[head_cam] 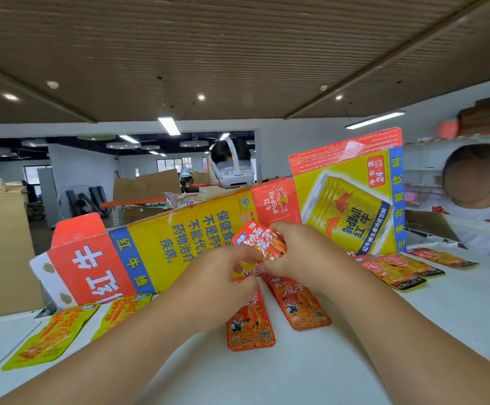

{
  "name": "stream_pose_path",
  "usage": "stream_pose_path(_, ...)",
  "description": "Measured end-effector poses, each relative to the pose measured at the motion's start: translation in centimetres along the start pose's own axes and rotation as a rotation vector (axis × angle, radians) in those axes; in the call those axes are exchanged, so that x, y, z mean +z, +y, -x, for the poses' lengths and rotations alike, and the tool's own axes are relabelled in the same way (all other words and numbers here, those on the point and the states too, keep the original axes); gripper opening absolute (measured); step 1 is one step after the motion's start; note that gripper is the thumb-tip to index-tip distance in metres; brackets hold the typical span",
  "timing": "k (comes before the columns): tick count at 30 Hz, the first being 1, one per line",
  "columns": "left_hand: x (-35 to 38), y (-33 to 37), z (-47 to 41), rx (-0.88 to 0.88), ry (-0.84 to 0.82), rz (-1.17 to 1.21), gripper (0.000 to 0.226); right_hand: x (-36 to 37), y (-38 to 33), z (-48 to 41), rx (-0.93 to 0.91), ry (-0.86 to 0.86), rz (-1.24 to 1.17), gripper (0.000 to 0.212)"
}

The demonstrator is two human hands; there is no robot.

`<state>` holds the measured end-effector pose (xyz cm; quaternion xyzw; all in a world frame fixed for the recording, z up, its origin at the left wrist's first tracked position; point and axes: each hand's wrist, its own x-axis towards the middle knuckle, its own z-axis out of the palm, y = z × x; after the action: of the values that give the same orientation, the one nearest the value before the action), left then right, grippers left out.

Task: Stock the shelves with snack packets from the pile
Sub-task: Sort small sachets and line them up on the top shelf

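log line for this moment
left hand: grips red packet | right hand: grips red packet | shelf: orange packets flat

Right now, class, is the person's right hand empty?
No, the right hand pinches a red snack packet in front of the cardboard box.

L hand (217,285) hides top of red pkt (251,325); held pkt (262,242) partly behind R hand (299,252). Forearms (138,361) cut at bottom edge. Face (469,182) at right blurred.
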<state>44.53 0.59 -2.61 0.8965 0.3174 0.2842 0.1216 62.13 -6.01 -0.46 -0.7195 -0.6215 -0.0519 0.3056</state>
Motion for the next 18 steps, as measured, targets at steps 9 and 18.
stream_pose_path(9,-0.9,-2.1,-0.2,0.101,-0.237,-0.206,0.064,-1.8,1.6,0.0,0.169,0.064,0.002,0.049)
stream_pose_path(18,-1.0,-2.4,-0.3,0.118,-0.4,-0.32,0.066,-5.5,5.0,-0.8,0.337,-0.044,0.165,0.043)
